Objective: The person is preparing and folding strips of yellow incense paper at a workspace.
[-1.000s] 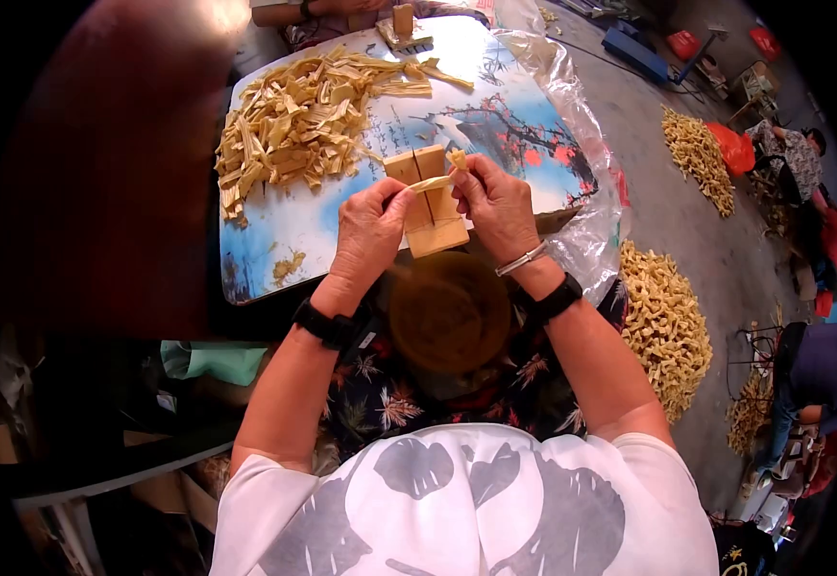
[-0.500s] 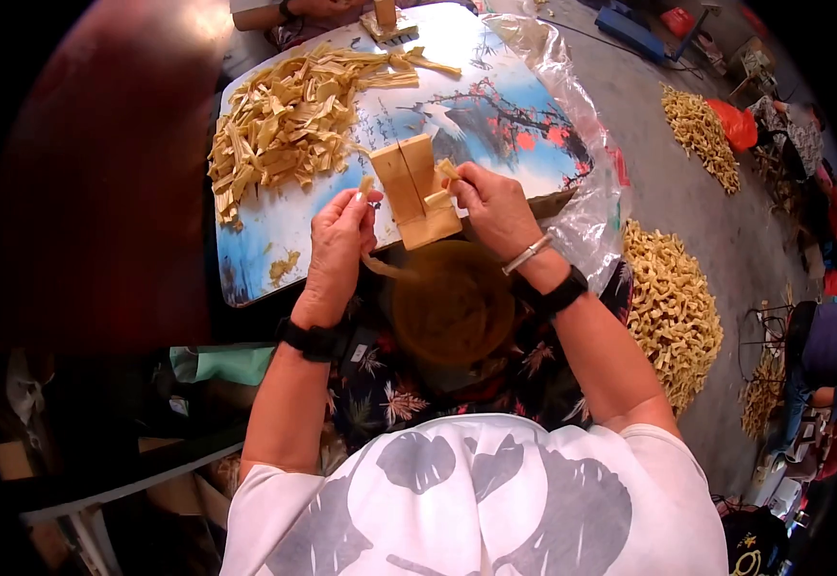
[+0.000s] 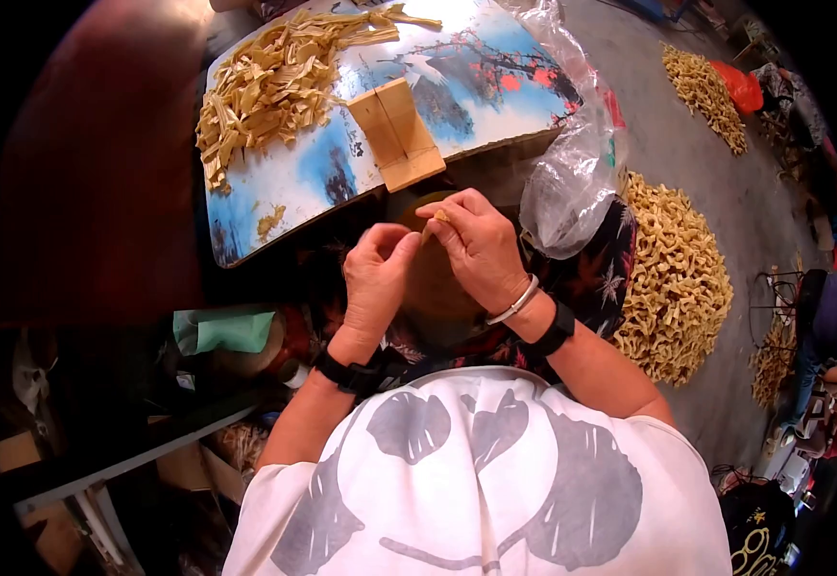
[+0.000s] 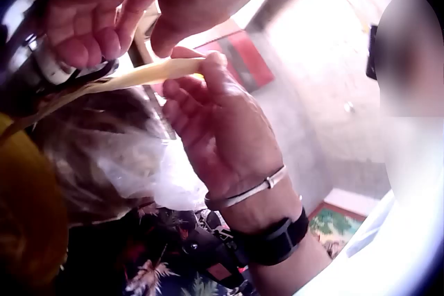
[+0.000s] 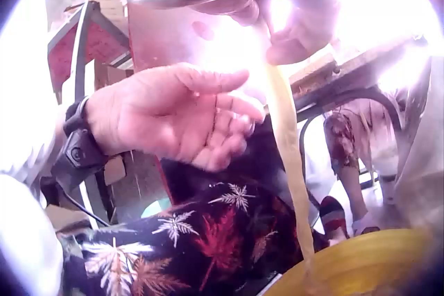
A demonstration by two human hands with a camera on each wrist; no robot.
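Note:
Over a yellowish basin [image 3: 435,305] at the lap, my right hand [image 3: 484,248] pinches one end of a long, pale yellow strip [image 5: 286,126] between thumb and fingertips. The strip hangs down and narrows toward the basin [image 5: 364,258]. Just to its left is my left hand [image 3: 375,280], its palm showing in the right wrist view and its loosely bent fingers [image 5: 225,126] beside the strip, holding nothing. A wooden block stand [image 3: 394,125] with a slit down its upright board sits at the table's front edge, beyond both hands.
A heap of flat yellow strips [image 3: 274,86] covers the left of the painted table [image 3: 341,158]. Clear plastic sheeting [image 3: 567,192] hangs off its right edge. Piles of short yellow pieces [image 3: 673,278] lie on the floor at right. A green bag [image 3: 226,329] is at left.
Both hands have come back from the wooden stand to above the basin. My left hand has let go of its strip, and my right hand now pinches a long one. The head view has shifted.

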